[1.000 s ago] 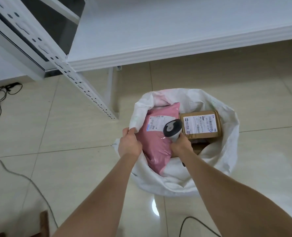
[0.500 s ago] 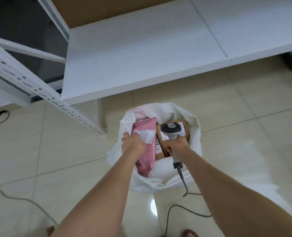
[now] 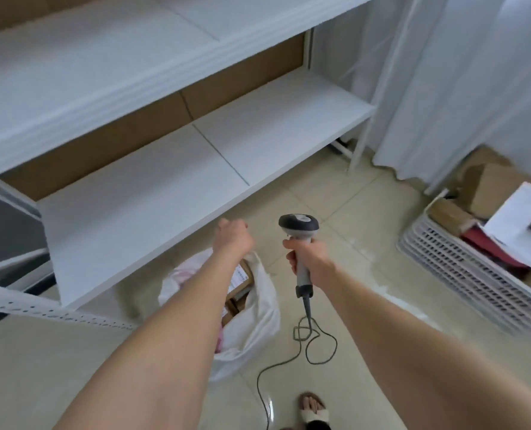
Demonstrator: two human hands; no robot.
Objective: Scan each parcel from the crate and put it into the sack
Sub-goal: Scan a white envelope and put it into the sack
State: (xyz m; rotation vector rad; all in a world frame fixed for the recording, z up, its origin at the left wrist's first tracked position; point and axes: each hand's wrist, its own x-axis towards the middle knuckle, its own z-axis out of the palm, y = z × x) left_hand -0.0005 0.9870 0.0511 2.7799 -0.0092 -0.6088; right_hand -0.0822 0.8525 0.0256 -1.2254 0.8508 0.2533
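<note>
Left hand [image 3: 232, 235]: raised above the sack's mouth, back of the hand toward the camera; fingers curled in under the knuckles, tips hidden, nothing seen in the grip.
Right hand [image 3: 308, 257]: wrapped round the grey handle of the scanner, fingers closed firmly on it.
Scanner [image 3: 298, 225]: held upright, dark head on top; just right of the left hand and apart from it, over the tiles beside the sack.
Cable [image 3: 312, 342]: hangs from the handle's foot, loops on the floor right of the sack, runs toward the lower edge.
Sack [image 3: 262, 308]: white, open, standing on the floor in front of the lowest shelf; partly hidden by the left forearm.
Brown box [image 3: 243, 274]: inside the sack near the top, white label facing up.
Pink parcel [image 3: 220, 340]: also inside the sack, only a sliver showing past the forearm.
Crate [image 3: 456, 268]: white lattice, on the floor at the far right, well apart from the sack.
Crate contents: white parcel [image 3: 518, 226] tilted on top, red parcel [image 3: 481, 243] under it, brown cartons [image 3: 494, 187] behind.
Shelf [image 3: 195, 169]: white boards with brown backing.
Foot [image 3: 313, 405]: in a sandal, at the lower edge.
</note>
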